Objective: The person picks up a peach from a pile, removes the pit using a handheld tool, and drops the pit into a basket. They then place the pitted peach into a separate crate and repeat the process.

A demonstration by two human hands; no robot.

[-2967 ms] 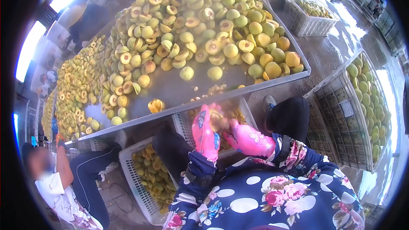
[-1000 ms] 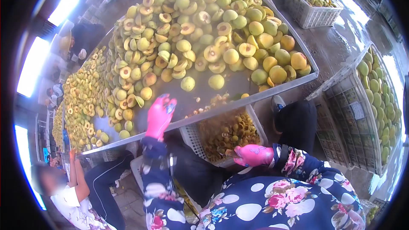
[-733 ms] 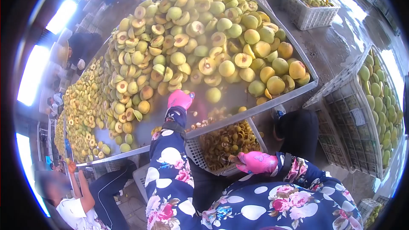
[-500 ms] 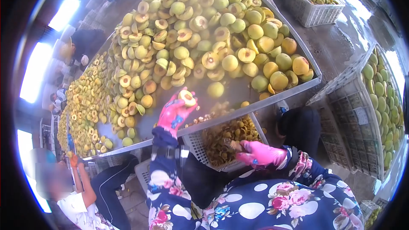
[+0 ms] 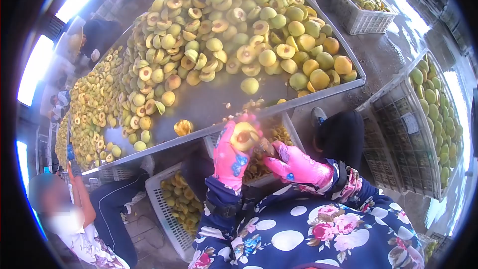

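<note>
Pink-gloved left hand (image 5: 230, 158) is clamped round a halved peach (image 5: 244, 137), cut face tilted up toward the right hand (image 5: 297, 165), likely so the pit can be reached. Right hand's fingers are curled closed on something small at the fruit's edge, maybe a tool; cannot tell. Both hover over a white crate (image 5: 288, 124) of scraps below the metal table (image 5: 209, 102), so waste drops in. Crate of green peaches (image 5: 433, 119) sits far right.

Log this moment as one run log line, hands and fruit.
left hand: holds peach half, cut side up | right hand: at the half with a small tool, unclear | under hands: crate | ahead: metal table
</note>
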